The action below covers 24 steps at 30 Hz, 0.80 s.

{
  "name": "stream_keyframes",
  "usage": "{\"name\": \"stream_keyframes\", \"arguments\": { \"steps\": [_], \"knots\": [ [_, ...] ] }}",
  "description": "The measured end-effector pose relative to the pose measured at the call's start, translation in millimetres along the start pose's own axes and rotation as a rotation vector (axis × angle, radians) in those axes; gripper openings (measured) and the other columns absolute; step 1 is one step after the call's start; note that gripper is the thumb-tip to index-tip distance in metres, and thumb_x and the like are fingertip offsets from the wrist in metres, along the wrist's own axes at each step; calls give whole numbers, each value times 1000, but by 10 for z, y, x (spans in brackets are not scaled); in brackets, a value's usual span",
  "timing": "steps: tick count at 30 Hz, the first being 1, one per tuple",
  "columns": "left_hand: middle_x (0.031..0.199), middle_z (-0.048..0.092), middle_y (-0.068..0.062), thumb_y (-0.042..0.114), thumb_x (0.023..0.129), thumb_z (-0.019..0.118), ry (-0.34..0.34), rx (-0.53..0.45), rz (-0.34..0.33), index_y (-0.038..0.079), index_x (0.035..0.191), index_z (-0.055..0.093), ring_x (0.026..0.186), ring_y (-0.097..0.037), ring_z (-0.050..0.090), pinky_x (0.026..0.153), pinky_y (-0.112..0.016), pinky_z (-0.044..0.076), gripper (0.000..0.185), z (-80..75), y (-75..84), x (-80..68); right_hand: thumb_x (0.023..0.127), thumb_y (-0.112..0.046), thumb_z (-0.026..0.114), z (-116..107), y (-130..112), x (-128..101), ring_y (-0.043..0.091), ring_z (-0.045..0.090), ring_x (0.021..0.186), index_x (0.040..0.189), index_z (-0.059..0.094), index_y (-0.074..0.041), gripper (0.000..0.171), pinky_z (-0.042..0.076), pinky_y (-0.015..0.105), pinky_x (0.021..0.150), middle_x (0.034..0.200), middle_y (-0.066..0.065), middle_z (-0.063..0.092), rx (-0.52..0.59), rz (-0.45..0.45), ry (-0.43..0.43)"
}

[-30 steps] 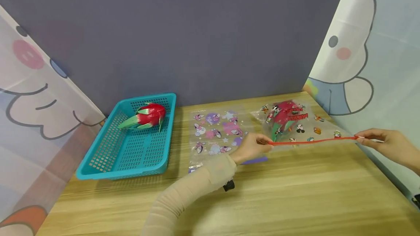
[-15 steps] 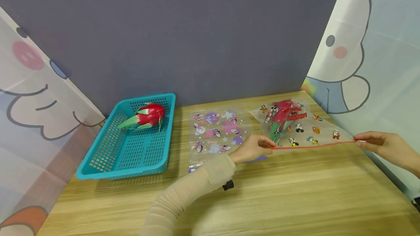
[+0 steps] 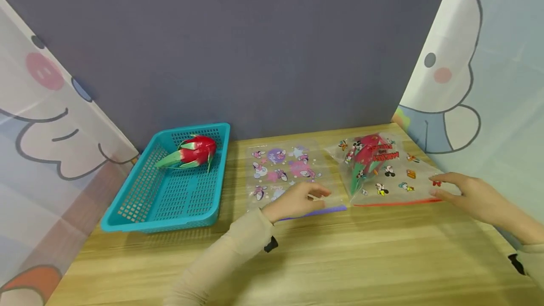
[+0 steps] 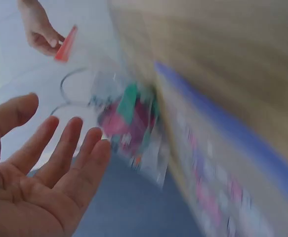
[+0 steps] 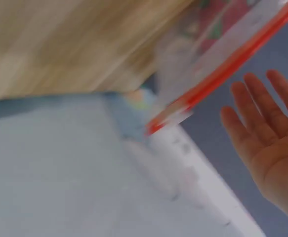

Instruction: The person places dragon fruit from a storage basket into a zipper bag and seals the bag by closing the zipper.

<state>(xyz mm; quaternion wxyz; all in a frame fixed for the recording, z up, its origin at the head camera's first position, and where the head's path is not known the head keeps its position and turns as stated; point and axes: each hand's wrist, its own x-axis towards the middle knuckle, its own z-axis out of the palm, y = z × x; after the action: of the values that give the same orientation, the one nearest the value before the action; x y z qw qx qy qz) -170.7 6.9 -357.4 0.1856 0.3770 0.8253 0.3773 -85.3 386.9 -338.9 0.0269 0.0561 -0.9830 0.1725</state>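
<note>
Left hand (image 3: 297, 199): fingers straight and loosely spread, holding nothing (the left wrist view shows an open palm); it sits over the near part of a flat zip bag with a purple strip (image 3: 289, 174), whose purple edge lies just below the fingertips. Whether the hand touches this bag cannot be told.

Right hand (image 3: 465, 195): fingers extended and relaxed, gripping nothing; the fingertips lie at the right end of the zip bag with a red strip (image 3: 393, 178), at or just beside the red closure, contact uncertain. This bag lies flat on the wooden table (image 3: 361, 259), left of the right fingers; a dragon fruit (image 3: 367, 157) sits inside it, toward the bag's far left.

Well to the left of the left fingers stands a teal basket (image 3: 170, 197); a second dragon fruit (image 3: 193, 151) lies in its far end.
</note>
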Motion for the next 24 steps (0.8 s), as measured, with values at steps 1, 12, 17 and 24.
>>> {"name": "stream_keyframes", "arguments": {
  "steps": [1, 12, 17, 24],
  "knots": [
    [122, 60, 2, 23, 91, 57, 14, 29, -2, 14, 122, 58, 112, -15, 56, 92, -24, 46, 32, -57, -15, -84, 89, -32, 60, 20, -72, 23, 49, 51, 102, 119, 57, 1, 45, 45, 53, 71, 119, 34, 52, -4, -36, 38],
    [112, 65, -6, 15, 89, 60, 389, -51, -6, 8, 112, 64, 102, -19, 61, 90, -34, 49, 24, -453, -230, -874, 75, -14, 74, 251, -935, 429, 24, 63, 88, 103, 68, -12, 29, 49, 31, 66, 100, 4, 68, 19, -414, 282],
    [106, 66, -5, 18, 90, 59, 497, -126, -34, 10, 106, 67, 97, -17, 63, 86, -26, 51, 19, -443, -327, -1160, 75, -6, 73, 551, -1384, 628, 24, 65, 87, 102, 68, -8, 28, 53, 31, 66, 99, 5, 69, 149, -529, 224],
    [106, 66, -9, 15, 90, 59, 564, -160, -117, 11, 106, 66, 96, -21, 64, 82, -24, 52, 18, -511, -352, -1417, 82, -14, 68, 1003, -1848, 893, 24, 63, 95, 102, 68, -9, 20, 52, 39, 81, 100, 2, 68, 179, -639, 55]
  ]
}}
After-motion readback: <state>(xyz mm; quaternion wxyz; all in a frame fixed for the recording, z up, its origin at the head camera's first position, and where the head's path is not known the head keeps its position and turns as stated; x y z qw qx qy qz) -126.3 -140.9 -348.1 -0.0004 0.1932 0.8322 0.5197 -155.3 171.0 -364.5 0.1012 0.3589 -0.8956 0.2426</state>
